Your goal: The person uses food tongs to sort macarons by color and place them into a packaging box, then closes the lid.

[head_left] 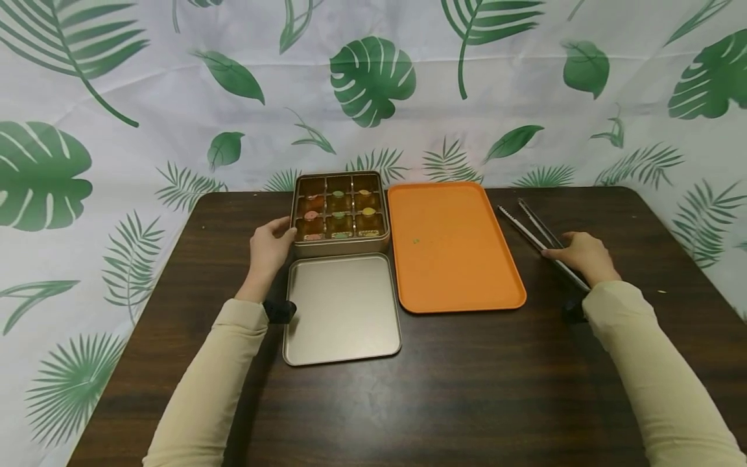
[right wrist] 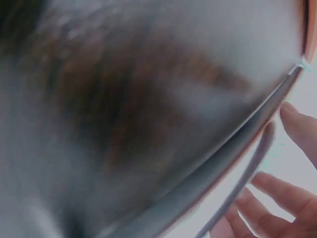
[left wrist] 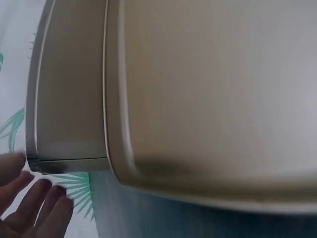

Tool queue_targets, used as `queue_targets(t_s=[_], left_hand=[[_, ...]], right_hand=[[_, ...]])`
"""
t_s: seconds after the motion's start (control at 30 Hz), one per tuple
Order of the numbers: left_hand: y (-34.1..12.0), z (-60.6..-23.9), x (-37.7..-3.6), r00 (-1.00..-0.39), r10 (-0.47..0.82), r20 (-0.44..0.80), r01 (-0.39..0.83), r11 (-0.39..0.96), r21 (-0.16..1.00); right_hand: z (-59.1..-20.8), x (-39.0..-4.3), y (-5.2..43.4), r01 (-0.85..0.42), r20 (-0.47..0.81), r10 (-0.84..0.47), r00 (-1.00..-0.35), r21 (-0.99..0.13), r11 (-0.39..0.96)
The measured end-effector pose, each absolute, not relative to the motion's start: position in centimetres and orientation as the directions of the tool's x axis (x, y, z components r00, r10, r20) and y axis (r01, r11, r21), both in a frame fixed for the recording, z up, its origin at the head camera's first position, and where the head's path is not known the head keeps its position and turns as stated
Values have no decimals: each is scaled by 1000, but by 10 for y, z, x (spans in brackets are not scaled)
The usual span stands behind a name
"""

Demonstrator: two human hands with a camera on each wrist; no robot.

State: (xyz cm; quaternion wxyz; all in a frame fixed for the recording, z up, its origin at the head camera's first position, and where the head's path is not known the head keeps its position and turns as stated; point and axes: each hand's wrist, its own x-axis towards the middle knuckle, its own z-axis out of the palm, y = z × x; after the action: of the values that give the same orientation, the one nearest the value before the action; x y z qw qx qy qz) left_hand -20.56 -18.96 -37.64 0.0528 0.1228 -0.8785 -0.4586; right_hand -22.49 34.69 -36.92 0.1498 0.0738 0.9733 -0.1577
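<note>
My left hand (head_left: 271,248) is at the left side of a gold square tin (head_left: 350,246), thumb by its rim. Left wrist view: the fingers (left wrist: 37,210) are spread near the tin's corner. Inside, a clear divider forms several compartments; small red, green and yellow pieces (head_left: 369,211) show in them. On the right, my right hand (head_left: 586,256) lies over metal tongs (head_left: 525,230), whose two arms stand apart on the table. Its thumb is at the nearer arm. In the right wrist view the fingers (right wrist: 282,196) look fairly straight beside the tongs; much there is blurred.
The tin's flat gold lid (head_left: 344,311) lies in front of it. Between the tin and the tongs is an orange tray (head_left: 449,253) with a tiny green speck. All stand on a dark wooden table (head_left: 467,389); a leaf-print cloth (head_left: 373,130) hangs behind.
</note>
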Motion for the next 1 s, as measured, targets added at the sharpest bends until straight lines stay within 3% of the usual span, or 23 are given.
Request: queue_targets(t_s=[0.23, 0.5, 0.67, 0.87, 1.0], left_hand=[[-198, -372, -190, -961, -238, 141, -48, 644, 763], [-212, -369, -151, -970, 88, 229, 207, 794, 572], [-217, -378, -130, -916, 313, 251, 393, 827, 403], [-223, -390, -119, -733, 555, 392, 638, 762, 113], [-226, -395, -119, -665, 629, 404, 701, 712, 45]], right_hand=[[-355, -223, 308, 39, -159, -23, -987, -374, 927], [-338, -200, 223, -242, -9, -270, -963, -417, 876], [-347, -177, 178, -461, 23, -487, -873, -360, 811], [-360, -151, 137, -716, 46, -725, -687, -216, 664], [-369, -142, 123, -821, 43, -824, -565, -127, 557]])
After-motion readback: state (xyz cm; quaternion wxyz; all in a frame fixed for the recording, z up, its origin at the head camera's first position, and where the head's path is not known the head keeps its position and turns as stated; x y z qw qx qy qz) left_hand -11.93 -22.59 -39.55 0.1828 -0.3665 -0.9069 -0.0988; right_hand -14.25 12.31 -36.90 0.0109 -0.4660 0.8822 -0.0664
